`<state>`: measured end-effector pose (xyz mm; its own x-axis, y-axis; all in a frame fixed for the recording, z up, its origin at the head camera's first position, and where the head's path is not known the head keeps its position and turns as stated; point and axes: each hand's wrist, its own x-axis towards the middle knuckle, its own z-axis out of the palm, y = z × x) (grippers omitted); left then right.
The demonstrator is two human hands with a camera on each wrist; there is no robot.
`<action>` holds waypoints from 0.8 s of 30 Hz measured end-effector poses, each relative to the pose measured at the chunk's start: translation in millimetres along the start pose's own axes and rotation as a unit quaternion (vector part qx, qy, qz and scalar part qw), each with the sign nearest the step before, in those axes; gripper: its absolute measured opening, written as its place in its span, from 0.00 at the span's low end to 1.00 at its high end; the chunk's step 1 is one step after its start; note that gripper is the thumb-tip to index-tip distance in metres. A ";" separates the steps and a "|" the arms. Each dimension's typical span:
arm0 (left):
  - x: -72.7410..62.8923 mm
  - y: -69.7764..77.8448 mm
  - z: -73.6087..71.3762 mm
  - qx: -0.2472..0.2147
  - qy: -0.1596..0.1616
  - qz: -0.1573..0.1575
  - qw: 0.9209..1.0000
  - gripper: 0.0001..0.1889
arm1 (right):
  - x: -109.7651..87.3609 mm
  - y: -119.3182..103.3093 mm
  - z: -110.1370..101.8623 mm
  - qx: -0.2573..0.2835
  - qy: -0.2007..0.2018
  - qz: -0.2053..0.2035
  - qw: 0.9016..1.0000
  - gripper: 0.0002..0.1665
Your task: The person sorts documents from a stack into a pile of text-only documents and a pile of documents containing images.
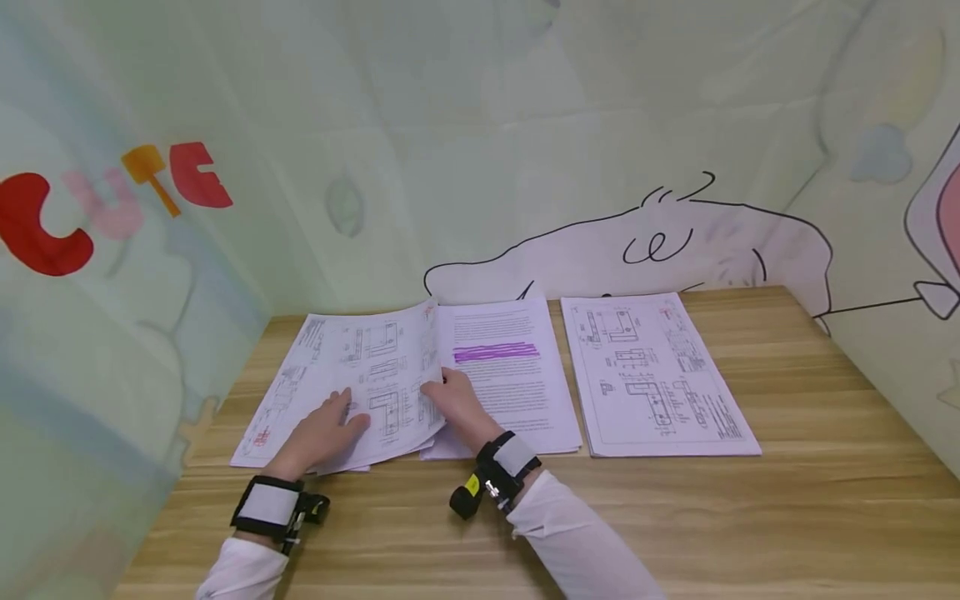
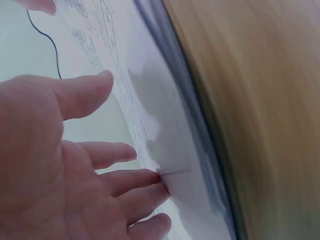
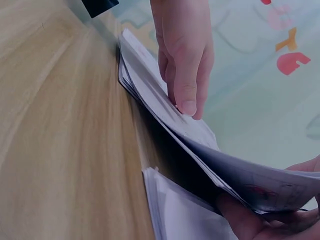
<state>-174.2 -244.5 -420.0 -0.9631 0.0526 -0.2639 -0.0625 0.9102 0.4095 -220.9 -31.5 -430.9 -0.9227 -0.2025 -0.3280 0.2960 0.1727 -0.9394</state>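
Observation:
A left stack of sheets with technical drawings [image 1: 330, 354] lies on the table, its right side lifted over the text stack. My right hand [image 1: 459, 404] pinches that raised right edge; in the right wrist view, its fingers [image 3: 242, 217] show beneath the bowed paper [image 3: 270, 187]. My left hand [image 1: 318, 429] rests on the near part of the drawing, fingers extended. Up close, the left hand [image 2: 85, 165] touches the paper [image 2: 165, 130] with its fingertips. Partly covered by the lifted paper is the middle stack of printed text [image 1: 502, 400], marked by a purple highlighted band.
To the right, another stack of technical drawings [image 1: 660, 375] lies on the wooden table [image 1: 750, 525]. Behind the table hangs a pale printed curtain [image 1: 420, 150] with cartoon shapes. Each wrist wears a black strap [image 1: 266, 504].

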 end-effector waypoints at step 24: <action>33.5 57.5 15.9 -0.159 0.065 0.046 0.984 0.38 | -22.9 -13.7 -96.3 0.014 0.068 -0.054 0.996 0.26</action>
<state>-205.9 -183.9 -419.2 -0.9925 0.0579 -0.1074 -0.0315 0.7287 0.6841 -227.6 63.6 -401.0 -0.9740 -0.0864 -0.2094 0.1975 0.1288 -0.9718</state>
